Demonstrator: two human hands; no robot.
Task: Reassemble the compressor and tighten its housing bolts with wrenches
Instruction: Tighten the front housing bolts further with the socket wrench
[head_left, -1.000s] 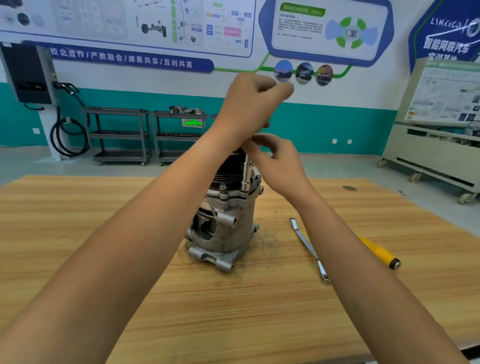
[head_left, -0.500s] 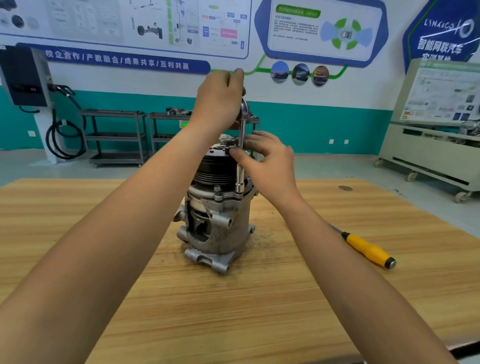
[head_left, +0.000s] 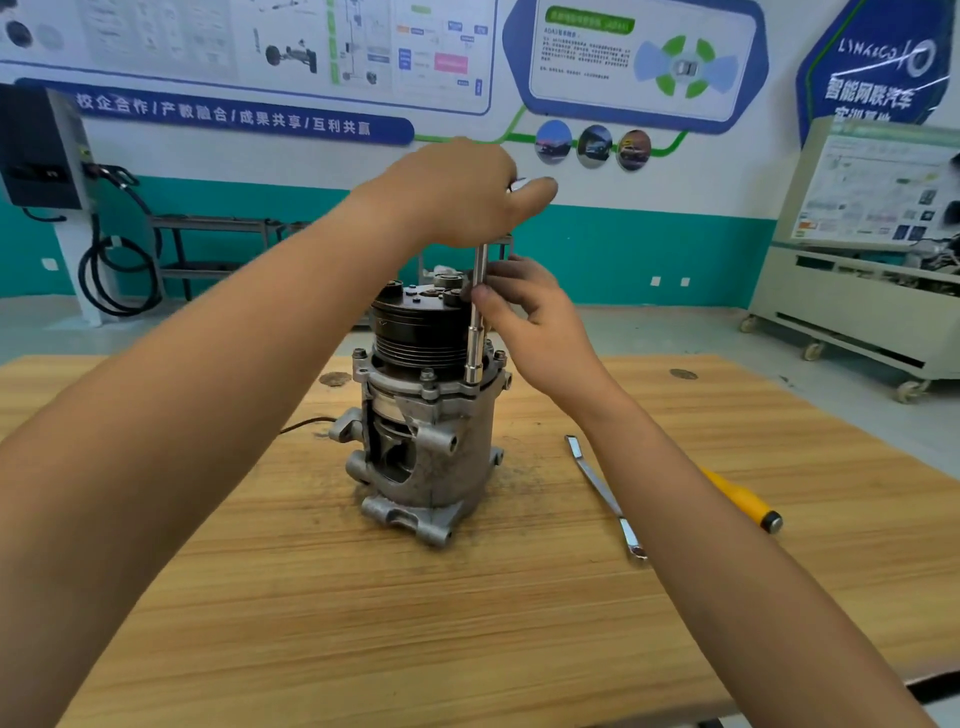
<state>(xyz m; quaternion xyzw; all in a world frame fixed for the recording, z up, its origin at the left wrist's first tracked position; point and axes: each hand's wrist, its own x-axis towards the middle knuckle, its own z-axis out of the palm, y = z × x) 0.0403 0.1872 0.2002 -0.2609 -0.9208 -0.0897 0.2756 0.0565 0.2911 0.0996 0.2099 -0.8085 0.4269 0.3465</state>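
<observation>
A grey metal compressor (head_left: 423, 441) stands upright on the wooden table (head_left: 363, 613), its black ribbed pulley on top. A long chrome socket wrench (head_left: 476, 332) stands vertically with its socket on a housing bolt at the flange's right side. My left hand (head_left: 462, 195) grips the wrench's top handle above the compressor. My right hand (head_left: 524, 322) pinches the wrench's shaft just right of the pulley. Several other bolts (head_left: 427, 375) sit around the flange.
A flat chrome spanner (head_left: 605, 496) lies on the table right of the compressor, partly under my right forearm. A yellow-handled screwdriver (head_left: 743, 501) lies beyond it. A black cable (head_left: 301, 425) trails left. Carts and a cabinet stand behind the table.
My left hand has swung from left of the wrench's shaft to the right over its top, turning the handle. My right hand stays on the shaft. The camera view shifted slightly.
</observation>
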